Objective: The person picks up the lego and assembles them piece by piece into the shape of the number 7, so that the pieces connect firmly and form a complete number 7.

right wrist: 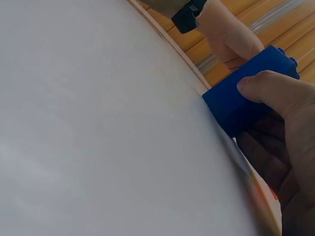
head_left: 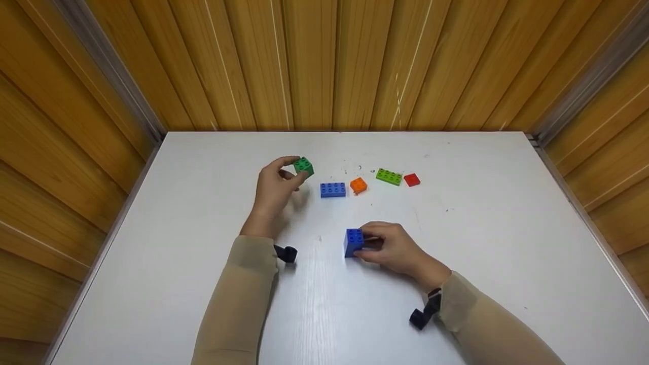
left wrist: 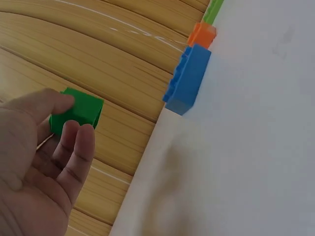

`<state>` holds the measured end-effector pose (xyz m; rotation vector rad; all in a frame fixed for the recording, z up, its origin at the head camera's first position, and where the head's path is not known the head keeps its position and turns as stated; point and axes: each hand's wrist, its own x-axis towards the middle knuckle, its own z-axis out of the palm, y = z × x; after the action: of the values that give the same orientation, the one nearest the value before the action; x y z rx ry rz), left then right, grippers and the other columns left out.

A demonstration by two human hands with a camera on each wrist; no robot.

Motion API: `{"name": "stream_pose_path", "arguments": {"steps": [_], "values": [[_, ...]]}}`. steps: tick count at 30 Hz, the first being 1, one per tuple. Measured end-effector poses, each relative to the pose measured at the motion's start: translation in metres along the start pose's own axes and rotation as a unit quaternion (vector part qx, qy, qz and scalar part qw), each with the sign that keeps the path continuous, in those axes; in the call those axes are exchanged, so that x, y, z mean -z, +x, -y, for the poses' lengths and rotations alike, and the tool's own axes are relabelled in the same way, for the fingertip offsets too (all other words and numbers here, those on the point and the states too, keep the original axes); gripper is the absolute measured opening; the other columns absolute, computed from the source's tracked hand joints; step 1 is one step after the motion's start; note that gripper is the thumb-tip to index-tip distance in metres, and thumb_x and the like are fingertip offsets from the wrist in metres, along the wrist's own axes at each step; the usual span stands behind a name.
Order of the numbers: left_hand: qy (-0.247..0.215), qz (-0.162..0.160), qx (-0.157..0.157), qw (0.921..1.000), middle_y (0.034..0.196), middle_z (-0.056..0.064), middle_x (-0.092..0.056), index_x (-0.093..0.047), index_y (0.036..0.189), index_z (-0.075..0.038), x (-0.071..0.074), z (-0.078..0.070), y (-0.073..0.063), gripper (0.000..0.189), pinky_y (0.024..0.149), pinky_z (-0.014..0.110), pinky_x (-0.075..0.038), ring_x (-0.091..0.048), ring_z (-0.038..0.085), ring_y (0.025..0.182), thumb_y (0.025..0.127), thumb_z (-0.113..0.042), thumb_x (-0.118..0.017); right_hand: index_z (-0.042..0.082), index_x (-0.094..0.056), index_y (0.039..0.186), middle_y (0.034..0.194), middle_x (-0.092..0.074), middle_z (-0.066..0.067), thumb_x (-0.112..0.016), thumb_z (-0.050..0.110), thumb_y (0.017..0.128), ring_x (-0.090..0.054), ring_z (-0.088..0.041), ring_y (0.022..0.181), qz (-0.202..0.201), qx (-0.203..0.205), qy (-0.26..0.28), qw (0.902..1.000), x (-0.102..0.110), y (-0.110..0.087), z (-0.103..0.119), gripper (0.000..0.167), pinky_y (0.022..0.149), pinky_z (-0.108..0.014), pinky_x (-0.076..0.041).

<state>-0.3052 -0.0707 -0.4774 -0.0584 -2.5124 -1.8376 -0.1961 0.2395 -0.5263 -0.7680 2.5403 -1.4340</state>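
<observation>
The step in hand seemed to be one of handling two blocks at once, one in each of the hands. The left hand [head_left: 276,190], left of centre in the upper half of the frame, pinched a green block [head_left: 303,166] between thumb and fingers, closed only as far as the block's width allowed; the block was lifted off the tabletop [head_left: 147,284], its studs up. The right hand [head_left: 393,248], lower and just right of centre, gripped a tall dark-blue block [head_left: 353,243] from its right side, thumb on the near face. That block stood upright, studs up; whether its base touched the tabletop, I could not tell.

Between and beyond the hands lay a long blue brick [head_left: 333,190] with an orange brick [head_left: 358,185] just beside it, and farther right a lime brick [head_left: 389,176] next to a small red piece [head_left: 412,179]. None of these four was held.

The green and dark-blue blocks were apart, so the next move, as I judged it, called for a steady, level pinch on the left and a firm upright grip on the right, with the fingers kept clear of both sets of studs.
</observation>
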Motion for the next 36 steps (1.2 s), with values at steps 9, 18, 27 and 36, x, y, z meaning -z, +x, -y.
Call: {"name": "stream_pose_path", "arguments": {"steps": [9,18,27,36], "values": [[-0.006,0.050,-0.124,0.9910,0.130,0.008,-0.075,-0.077,0.137,-0.012,-0.004,-0.024,-0.017,0.042,0.111,0.051,-0.061,-0.067,0.028,0.120,0.097,-0.019,-0.089,0.014,-0.083,0.129,0.127,-0.082,-0.002,-0.093,0.016,0.095,-0.080,-0.022,0.120,-0.012,0.011,-0.009,0.9998,0.002,0.002,-0.003,0.036,0.105,-0.027,-0.066],[-0.013,0.082,-0.149,0.9854,0.130,0.007,-0.078,-0.077,0.135,-0.011,-0.001,-0.041,-0.030,0.040,0.117,0.047,-0.062,-0.074,0.024,0.121,0.097,-0.015,-0.090,0.010,-0.082,0.128,0.129,-0.082,-0.006,-0.091,0.014,0.096,-0.081,-0.024,0.120,-0.010,-0.005,0.002,0.9999,0.001,0.003,-0.004,0.034,0.106,-0.033,-0.067],[-0.012,0.139,-0.190,0.9719,0.129,0.007,-0.079,-0.078,0.132,-0.009,-0.002,-0.060,-0.046,0.038,0.114,0.039,-0.064,-0.077,0.021,0.120,0.095,-0.008,-0.090,0.005,-0.080,0.130,0.130,-0.081,-0.011,-0.091,0.015,0.096,-0.081,-0.028,0.120,-0.014,-0.005,-0.012,0.9998,0.001,0.002,-0.006,0.037,0.105,-0.038,-0.068],[-0.010,0.214,-0.204,0.9554,0.129,0.006,-0.078,-0.079,0.129,-0.010,-0.012,-0.068,-0.056,0.037,0.112,0.041,-0.065,-0.077,0.020,0.115,0.094,-0.009,-0.092,0.005,-0.080,0.133,0.132,-0.081,-0.009,-0.090,0.016,0.097,-0.081,-0.026,0.122,-0.008,-0.015,-0.003,0.9999,0.003,0.002,-0.004,0.039,0.109,-0.039,-0.066]]}}
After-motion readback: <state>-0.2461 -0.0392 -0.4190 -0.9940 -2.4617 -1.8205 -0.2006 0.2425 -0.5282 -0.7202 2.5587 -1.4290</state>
